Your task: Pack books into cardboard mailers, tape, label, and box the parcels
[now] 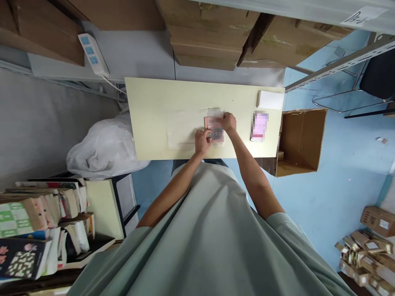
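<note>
Blue floor [308, 201], pale yellow table [151, 111] mid-room. Metal shelf [327, 16] beyond it — cardboard boxes [212, 33] on it. Black chair [379, 78] right, small cartons [367, 250] piled lower right. Lower left — books [40, 213] packed in rows.

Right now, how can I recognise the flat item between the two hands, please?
Find the pale yellow table, then the left hand and right hand above it. Between them is the flat item, reddish with a dark patch; unlike the lilac object farther right, it lies between hands.
</note>
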Motion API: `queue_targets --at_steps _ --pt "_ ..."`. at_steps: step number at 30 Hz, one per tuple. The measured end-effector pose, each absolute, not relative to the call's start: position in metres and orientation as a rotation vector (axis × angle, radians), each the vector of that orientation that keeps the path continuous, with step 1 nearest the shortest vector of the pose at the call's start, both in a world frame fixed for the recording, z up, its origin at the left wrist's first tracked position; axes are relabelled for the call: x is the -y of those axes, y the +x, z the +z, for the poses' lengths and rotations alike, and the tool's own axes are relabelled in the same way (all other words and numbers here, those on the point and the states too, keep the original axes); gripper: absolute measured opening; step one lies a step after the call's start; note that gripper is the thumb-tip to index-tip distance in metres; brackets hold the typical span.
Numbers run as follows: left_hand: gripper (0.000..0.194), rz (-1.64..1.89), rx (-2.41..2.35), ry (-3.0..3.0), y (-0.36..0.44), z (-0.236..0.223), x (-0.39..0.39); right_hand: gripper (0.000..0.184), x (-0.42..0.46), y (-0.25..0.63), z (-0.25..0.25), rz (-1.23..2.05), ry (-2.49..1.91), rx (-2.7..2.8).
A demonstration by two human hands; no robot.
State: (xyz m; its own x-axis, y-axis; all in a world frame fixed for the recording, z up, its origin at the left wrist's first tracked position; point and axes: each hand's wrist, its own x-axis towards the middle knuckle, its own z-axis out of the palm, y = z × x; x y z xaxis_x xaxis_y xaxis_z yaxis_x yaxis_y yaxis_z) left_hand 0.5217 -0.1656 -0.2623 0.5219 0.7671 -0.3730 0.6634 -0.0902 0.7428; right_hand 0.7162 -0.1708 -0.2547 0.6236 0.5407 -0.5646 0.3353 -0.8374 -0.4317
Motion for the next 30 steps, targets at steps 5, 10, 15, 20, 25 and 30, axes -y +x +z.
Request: queue_targets --at_steps 5,10,15,20,25,30 --pt "0.030 0.169 -1.242 1.819 0.519 -0.255 0.168 0.016 0.170 0.717 -0.241 1.033 -2.565 0.761" --pt "0.023 0.090 -1.203 1.918 0.528 -0.243 0.172 0.025 0.162 0.709 -0.233 0.967 -2.516 0.752" --pt "0.024 0.045 -1.251 1.871 0.531 -0.227 0.178 0.038 0.149 0.696 -0.230 0.938 -2.496 0.700" --pt "0.017 -0.006 -1.251 1.856 0.520 -0.217 0.179 0.044 0.144 0.694 -0.224 0.965 -2.505 0.759" --pt "0.017 0.091 -1.217 1.725 0.504 -0.217 0.179 0.053 0.152 0.710 -0.189 0.752 -2.376 1.239" --pt "0.020 0.152 -1.223 1.680 0.493 -0.220 0.183 0.051 0.145 0.720 -0.148 0.862 -2.150 1.954"
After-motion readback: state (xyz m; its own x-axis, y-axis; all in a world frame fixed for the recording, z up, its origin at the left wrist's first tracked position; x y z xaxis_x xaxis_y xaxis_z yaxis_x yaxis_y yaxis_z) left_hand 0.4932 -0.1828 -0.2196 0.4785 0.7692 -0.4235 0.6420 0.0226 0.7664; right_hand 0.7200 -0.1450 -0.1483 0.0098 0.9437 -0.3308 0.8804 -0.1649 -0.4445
